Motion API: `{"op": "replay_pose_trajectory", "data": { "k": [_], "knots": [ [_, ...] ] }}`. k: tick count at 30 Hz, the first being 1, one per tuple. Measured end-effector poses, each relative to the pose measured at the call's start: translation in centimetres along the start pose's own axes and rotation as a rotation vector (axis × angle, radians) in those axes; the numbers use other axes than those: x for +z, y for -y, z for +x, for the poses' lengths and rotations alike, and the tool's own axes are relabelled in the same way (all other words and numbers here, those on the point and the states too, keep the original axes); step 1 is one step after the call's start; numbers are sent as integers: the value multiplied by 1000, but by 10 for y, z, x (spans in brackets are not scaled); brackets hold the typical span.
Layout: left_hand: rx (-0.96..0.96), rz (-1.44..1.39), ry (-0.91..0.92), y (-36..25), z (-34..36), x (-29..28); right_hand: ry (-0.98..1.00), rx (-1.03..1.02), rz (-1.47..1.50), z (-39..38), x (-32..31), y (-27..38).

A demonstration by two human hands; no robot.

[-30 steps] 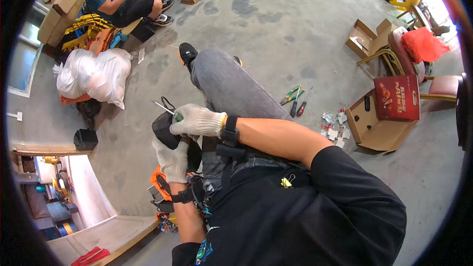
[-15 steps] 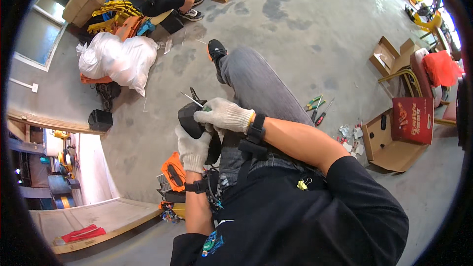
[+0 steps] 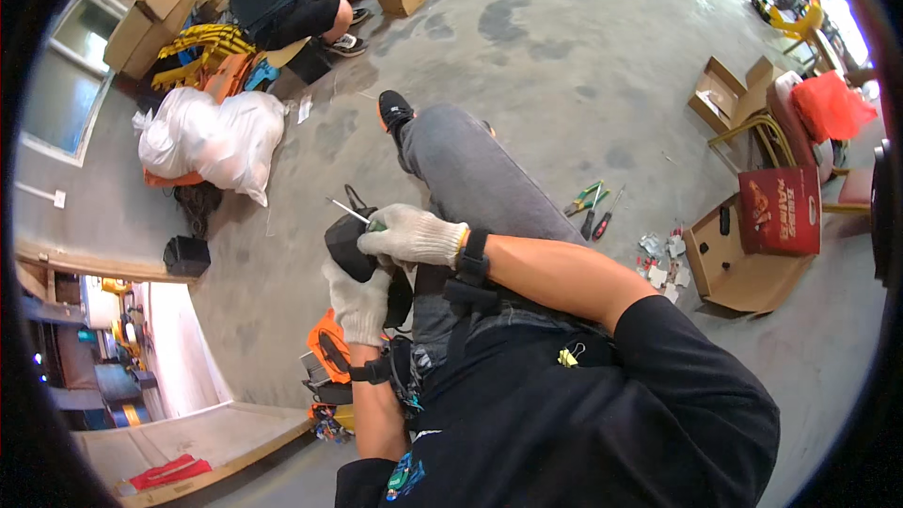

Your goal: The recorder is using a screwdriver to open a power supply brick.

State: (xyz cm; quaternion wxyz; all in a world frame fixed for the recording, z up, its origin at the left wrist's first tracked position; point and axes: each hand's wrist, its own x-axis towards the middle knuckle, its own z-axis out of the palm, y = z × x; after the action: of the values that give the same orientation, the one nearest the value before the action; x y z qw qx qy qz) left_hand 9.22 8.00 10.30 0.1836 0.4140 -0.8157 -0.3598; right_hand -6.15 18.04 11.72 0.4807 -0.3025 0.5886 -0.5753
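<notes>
A dark, angular part with a cord loop rests in my gloved left hand, just left of my grey-trousered knee. Over it lies my gloved right hand, its fingers closed on a screwdriver with a green handle and a thin shaft pointing up-left. Below my left hand is an orange-and-black object. Pliers and a red-black screwdriver lie on the floor to my right, beside small scattered pieces.
A seated co-worker is at upper left, near stacked cardboard boxes and a white sack. Chairs and open cardboard boxes stand at right. A doorway with shelved items is at lower left.
The whole view has shifted with my head. My hands stay together on the dark part with the screwdriver. The co-worker's arm has moved slightly.
</notes>
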Motion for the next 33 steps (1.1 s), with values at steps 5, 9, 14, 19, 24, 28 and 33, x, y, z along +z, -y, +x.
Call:
{"op": "replay_pose_trajectory", "data": {
  "k": [5, 9, 14, 19, 24, 28, 33],
  "knots": [
    [31, -13, 15, -4, -3, -1, -13, 15, -18, -1, -1, 1],
    [48, -6, 12, -7, -4, 0, -19, 13, -23, -1, -2, 0],
    [92, -9, 29, 8, 0, 2, -36, 1, -121, 1, -2, -4],
    [69, -74, 8, 24, 11, 2, -85, -99, -170, 2, -3, -4],
    [88, -66, 3, 27, 12, -26, -27, -31, 35, -11, -11, 19],
    [-58, -246, -69, 39, 27, -58, -48, -165, 345, -30, -46, 57],
    [-233, -720, -139, 76, 36, -100, -394, -491, 457, -81, -164, 44]
  ]
}}
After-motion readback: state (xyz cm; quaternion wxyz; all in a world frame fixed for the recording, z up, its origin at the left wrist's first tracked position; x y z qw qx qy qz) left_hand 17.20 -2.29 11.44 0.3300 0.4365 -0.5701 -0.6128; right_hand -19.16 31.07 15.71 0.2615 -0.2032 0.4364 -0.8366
